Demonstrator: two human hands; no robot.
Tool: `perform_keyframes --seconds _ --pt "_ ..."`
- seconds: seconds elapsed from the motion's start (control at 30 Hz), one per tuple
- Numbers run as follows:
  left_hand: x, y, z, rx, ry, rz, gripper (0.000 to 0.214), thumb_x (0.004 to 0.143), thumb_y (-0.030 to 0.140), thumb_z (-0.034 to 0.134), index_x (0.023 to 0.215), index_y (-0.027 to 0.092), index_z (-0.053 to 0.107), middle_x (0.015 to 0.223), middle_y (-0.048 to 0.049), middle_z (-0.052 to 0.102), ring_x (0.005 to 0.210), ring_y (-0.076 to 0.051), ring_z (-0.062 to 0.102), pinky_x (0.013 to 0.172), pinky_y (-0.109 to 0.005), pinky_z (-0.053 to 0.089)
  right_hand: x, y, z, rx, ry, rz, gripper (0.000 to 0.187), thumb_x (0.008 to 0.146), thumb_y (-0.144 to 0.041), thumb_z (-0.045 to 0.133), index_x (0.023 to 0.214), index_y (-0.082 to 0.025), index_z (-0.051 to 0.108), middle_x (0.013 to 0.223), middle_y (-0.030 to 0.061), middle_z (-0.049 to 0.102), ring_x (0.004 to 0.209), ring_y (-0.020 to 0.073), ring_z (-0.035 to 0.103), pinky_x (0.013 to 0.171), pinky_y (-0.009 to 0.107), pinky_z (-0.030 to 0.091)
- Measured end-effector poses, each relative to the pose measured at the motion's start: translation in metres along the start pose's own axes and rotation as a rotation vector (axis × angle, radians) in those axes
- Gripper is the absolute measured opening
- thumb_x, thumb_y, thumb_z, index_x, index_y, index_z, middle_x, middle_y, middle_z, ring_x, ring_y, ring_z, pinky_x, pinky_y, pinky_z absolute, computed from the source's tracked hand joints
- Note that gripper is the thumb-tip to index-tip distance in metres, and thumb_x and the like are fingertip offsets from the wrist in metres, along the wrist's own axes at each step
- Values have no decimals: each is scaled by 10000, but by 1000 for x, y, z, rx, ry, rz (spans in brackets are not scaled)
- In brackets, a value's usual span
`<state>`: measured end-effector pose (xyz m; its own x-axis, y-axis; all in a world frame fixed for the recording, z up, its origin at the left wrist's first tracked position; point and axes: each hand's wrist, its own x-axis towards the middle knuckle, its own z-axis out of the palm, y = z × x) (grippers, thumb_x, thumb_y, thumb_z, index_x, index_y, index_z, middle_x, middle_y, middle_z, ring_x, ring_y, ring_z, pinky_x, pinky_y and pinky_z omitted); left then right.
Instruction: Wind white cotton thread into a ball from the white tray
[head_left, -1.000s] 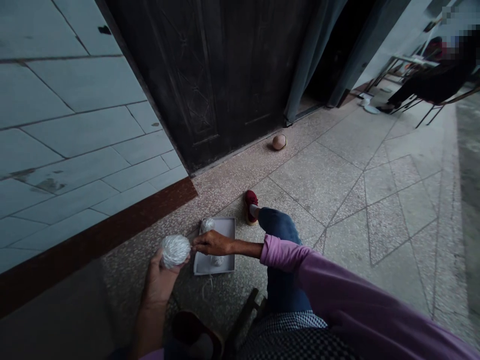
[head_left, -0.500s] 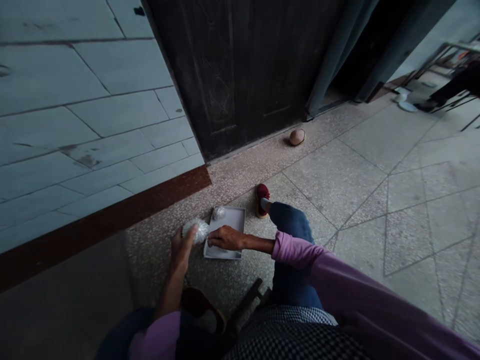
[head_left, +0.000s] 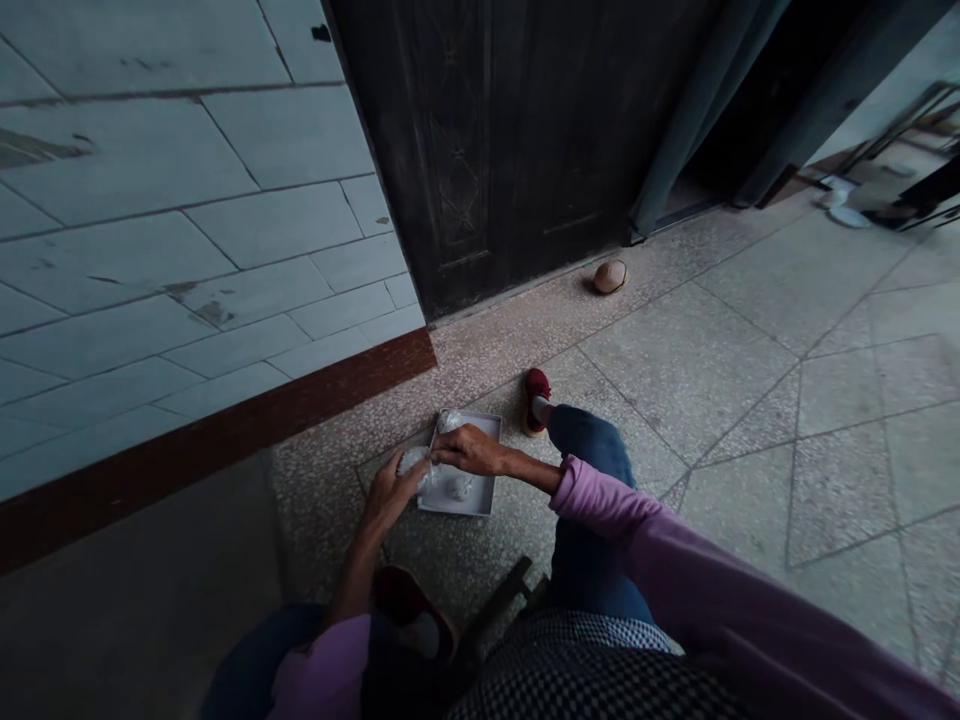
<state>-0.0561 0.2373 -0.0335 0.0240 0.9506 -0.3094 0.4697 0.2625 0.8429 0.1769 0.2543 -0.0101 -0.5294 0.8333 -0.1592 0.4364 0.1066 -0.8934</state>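
A crinkled, shiny whitish bundle (head_left: 413, 460), like clear plastic, lies in the curved fingers of my left hand (head_left: 386, 495), at the left edge of a shallow pale tray (head_left: 480, 502). My right hand (head_left: 471, 450) reaches over the tray with its fingers pinched together at the bundle's right side. What exactly the fingertips grip is too small to make out. Inside the tray sits a small whitish clump (head_left: 459, 487). Another shiny crinkled bundle (head_left: 450, 420) rests in its far left corner, partly behind my right hand.
My red shoe (head_left: 536, 400) stands just right of the tray on the speckled floor. A tiled wall (head_left: 285, 230) and a dark door (head_left: 517, 150) rise ahead. A round tan object (head_left: 610, 277) lies by the door. At far right a person's dark-clothed leg (head_left: 926, 190) shows.
My right hand has moved up and away from the tray's middle, to the bundle in my left hand. A small clump now shows where that hand was. The bundle has shifted toward the tray.
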Motion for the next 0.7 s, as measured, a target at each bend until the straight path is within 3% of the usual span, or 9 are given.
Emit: perform_keyframes --seconds 0.2,0.37,0.47,0.57,0.7 --pt "5 -15 3 -186 -126 -10 453 713 612 998 1008 275 927 1049 -128 931 1113 -470 892 994 -497 753 0 -7 -6 -47 16 71 487 1162 -11 885 782 -206 649 816 -10 667 849 175 651 852 281 457" --pt "12 -23 1 -170 -117 -18 459 682 627 1020 991 298 938 1091 -147 953 1260 -547 892 1170 -584 755 4 -10 -8 -42 2 27 498 1087 38 933 752 -207 658 803 -29 696 853 177 689 837 274 449" --pt "11 -18 1 -191 -132 -19 460 637 613 1044 965 319 911 1134 -156 960 1412 -588 851 1368 -639 662 0 -12 -5 -23 12 18 540 1070 73 950 716 -206 652 767 -24 691 806 175 675 827 302 446" --pt "6 -9 0 -246 -168 -17 458 579 513 1089 942 337 871 1132 -145 949 1567 -591 793 1486 -616 569 -5 -15 0 -8 65 24 566 1081 114 947 696 -200 675 772 1 735 792 165 709 835 335 470" --pt "-7 5 -1 -339 -170 -71 398 622 327 1090 959 345 879 1056 -125 920 1651 -577 759 1394 -577 659 -6 -16 4 16 77 32 618 1050 124 975 631 -197 655 757 23 759 817 203 783 808 365 495"
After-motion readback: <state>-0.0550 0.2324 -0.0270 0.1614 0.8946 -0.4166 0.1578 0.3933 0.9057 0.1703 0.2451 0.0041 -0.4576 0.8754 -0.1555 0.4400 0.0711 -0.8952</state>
